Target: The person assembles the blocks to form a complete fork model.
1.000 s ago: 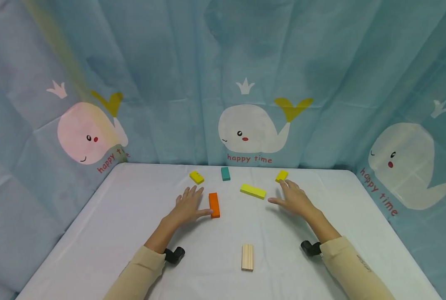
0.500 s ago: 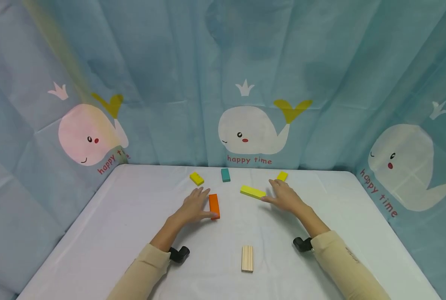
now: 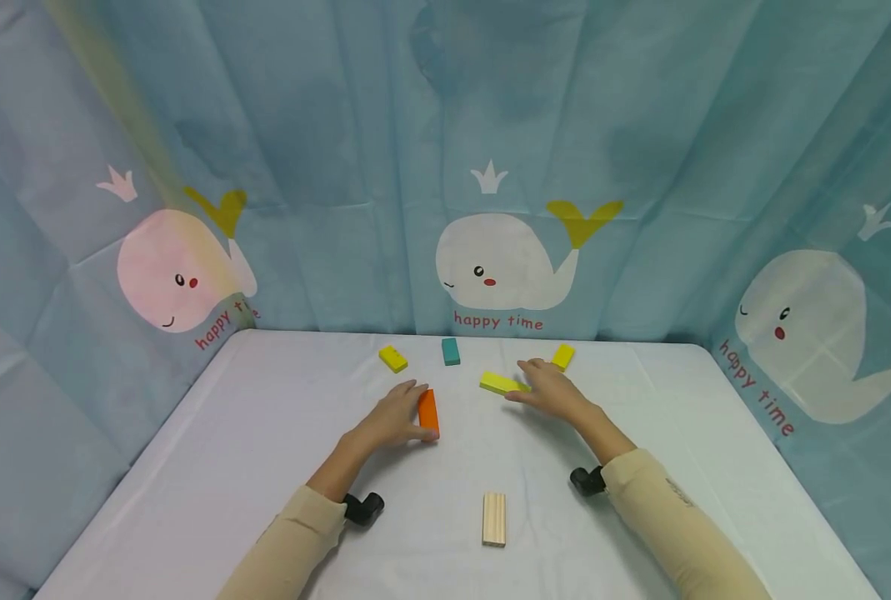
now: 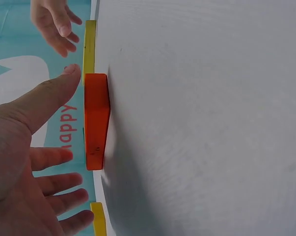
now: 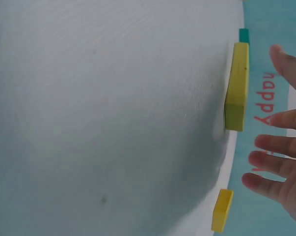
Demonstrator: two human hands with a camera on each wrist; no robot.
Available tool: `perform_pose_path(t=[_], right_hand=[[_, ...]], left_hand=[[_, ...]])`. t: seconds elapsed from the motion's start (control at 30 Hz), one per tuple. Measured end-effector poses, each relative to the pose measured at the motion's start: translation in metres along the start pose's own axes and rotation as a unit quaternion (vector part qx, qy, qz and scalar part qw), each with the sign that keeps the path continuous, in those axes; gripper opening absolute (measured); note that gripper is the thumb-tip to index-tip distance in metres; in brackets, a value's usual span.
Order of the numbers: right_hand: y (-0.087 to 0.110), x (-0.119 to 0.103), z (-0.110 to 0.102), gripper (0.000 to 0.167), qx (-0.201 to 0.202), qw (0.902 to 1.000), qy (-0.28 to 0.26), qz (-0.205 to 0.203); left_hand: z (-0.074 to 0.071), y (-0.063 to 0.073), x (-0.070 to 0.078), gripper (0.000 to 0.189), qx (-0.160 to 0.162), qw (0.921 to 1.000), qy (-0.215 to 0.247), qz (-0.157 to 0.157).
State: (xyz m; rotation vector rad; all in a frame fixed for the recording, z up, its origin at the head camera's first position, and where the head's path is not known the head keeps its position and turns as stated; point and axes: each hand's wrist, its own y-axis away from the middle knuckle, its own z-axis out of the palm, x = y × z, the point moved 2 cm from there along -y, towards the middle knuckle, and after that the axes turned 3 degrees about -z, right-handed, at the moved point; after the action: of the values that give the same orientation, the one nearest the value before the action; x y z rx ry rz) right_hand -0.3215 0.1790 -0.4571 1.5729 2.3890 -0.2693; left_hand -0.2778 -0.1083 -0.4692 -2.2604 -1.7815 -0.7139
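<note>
In the head view my left hand (image 3: 394, 418) hovers with thumb and fingers spread at the two ends of an orange block (image 3: 428, 414) lying on the white table. The left wrist view shows a gap between that hand (image 4: 35, 162) and the orange block (image 4: 95, 120). On the right, my right hand (image 3: 553, 393) is held over the right end of a long yellow block (image 3: 496, 382), hiding that end. Its fingers are spread and relaxed in the right wrist view, apart from the long yellow block (image 5: 237, 88).
Behind these lie a short yellow block (image 3: 392, 358), a teal block (image 3: 451, 351) and another short yellow block (image 3: 563, 357). A ridged bare-wood piece (image 3: 493, 519) lies nearer the front. A blue whale-print curtain (image 3: 355, 250) surrounds the table (image 3: 190, 467) at the back and sides.
My right hand has moved left, from beside the right short yellow block to over the long yellow block. My left hand has shifted slightly right, closer around the orange block.
</note>
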Motion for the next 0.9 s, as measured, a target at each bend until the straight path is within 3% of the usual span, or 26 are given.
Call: perform_pose_path(t=[0.43,0.73,0.9], right_hand=[[-0.014,-0.011,0.008,0.072,-0.029,0.9995,-0.003,0.008],[-0.021,-0.012,0.014,0.059,-0.048,0.9988,0.002,0.014],[-0.022,-0.013,0.015,0.05,-0.039,0.9991,0.014,0.004]], left_hand=[[-0.001,-0.004,0.002,0.093,-0.008,1.0,-0.004,0.001],[-0.002,-0.003,0.003,0.088,-0.012,0.9999,0.002,0.004],[-0.002,-0.004,0.003,0.086,-0.019,0.9998,0.0,0.007]])
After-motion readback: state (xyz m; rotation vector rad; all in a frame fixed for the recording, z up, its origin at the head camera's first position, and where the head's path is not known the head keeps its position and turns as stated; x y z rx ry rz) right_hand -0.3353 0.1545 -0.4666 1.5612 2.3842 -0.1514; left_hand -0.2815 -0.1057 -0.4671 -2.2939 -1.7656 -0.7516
